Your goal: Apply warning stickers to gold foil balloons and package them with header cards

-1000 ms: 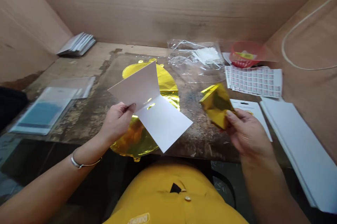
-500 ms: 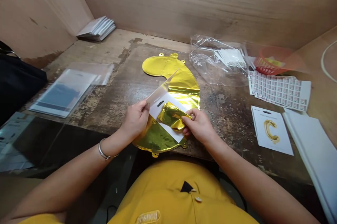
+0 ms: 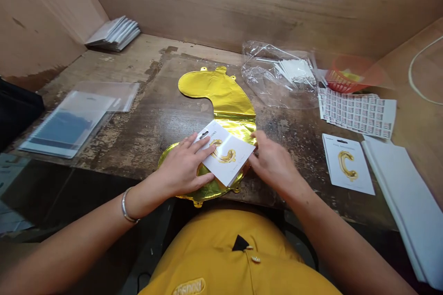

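A white folded card [image 3: 230,168] printed with a gold letter C lies at a slant on a flat gold foil balloon [image 3: 221,96] on the table. My left hand [image 3: 188,163] rests on the card's left part with fingers spread, touching the foil below as well. At the card's right corner is my right hand [image 3: 272,159], fingers curled in, thumb and forefinger at the edge. The gold foil piece seen earlier inside the card is hidden now.
On the right lie another C card [image 3: 348,165], sticker sheets [image 3: 356,110] and white boards [image 3: 408,198]. Behind are white sticks [image 3: 296,71] in clear plastic and a red basket [image 3: 346,75]. Clear sleeves [image 3: 69,124] lie left, with a stack of packets [image 3: 114,34] at the back left.
The open card has been folded over the small gold foil piece, so its printed face shows. My left hand has flattened onto it. My right hand has moved to its right corner.
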{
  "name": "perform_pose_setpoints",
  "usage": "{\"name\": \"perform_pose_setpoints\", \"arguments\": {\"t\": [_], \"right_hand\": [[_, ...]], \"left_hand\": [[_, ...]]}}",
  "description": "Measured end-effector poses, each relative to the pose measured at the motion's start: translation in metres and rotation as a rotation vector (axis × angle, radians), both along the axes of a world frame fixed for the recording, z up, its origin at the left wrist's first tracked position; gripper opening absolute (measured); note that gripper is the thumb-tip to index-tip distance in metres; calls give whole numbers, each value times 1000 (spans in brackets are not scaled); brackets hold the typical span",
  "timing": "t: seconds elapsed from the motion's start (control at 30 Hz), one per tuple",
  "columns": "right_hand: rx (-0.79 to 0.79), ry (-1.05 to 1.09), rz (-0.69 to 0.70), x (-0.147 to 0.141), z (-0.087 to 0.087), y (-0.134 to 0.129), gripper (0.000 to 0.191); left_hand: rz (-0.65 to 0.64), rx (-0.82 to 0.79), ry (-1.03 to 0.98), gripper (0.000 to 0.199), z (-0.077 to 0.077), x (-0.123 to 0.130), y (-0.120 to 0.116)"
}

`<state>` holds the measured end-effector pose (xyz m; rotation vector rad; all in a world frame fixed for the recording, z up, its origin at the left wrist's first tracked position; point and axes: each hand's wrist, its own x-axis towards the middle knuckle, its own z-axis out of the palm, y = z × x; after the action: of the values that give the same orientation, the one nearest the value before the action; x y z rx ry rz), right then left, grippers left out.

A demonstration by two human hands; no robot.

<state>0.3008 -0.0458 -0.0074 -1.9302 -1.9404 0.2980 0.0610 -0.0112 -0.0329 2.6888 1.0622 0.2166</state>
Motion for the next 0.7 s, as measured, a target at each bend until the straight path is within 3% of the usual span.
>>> {"name": "perform_pose_setpoints", "arguments": {"t": [0.1, 0.17, 0.23, 0.33, 0.37, 0.43, 0.5, 0.57, 0.63, 0.7], "right_hand": [[171, -147, 85, 3, 7, -6, 26], [181, -153, 217, -2, -3, -9, 20], [138, -175, 256, -9, -18, -12, 14], [113, -185, 212, -15, -35, -13, 7], [107, -181, 214, -15, -38, -13, 7], [94, -155, 213, -14, -38, -13, 7], [107, -98, 164, -10, -36, -14, 19], [165, 24, 34, -3, -31, -15, 52], [209, 277, -119, 5, -25, -17, 85], [106, 665, -133, 12, -18, -19, 96]], "left_hand": [[-30, -8, 41, 65, 6, 2, 7], [-16, -38, 7, 38, 10, 6, 18], [109, -111, -102, 25, 13, 11, 33], [432, -481, -327, 32, 19, 21, 61], [492, -646, -363, 36, 22, 24, 68], [490, -936, -374, 31, 27, 30, 78], [428, -1071, -374, 22, 32, 33, 79], [400, -1112, -422, 20, 39, 32, 70], [381, -1094, -514, 22, 46, 29, 56], [342, -1073, -649, 22, 52, 23, 38]]}}
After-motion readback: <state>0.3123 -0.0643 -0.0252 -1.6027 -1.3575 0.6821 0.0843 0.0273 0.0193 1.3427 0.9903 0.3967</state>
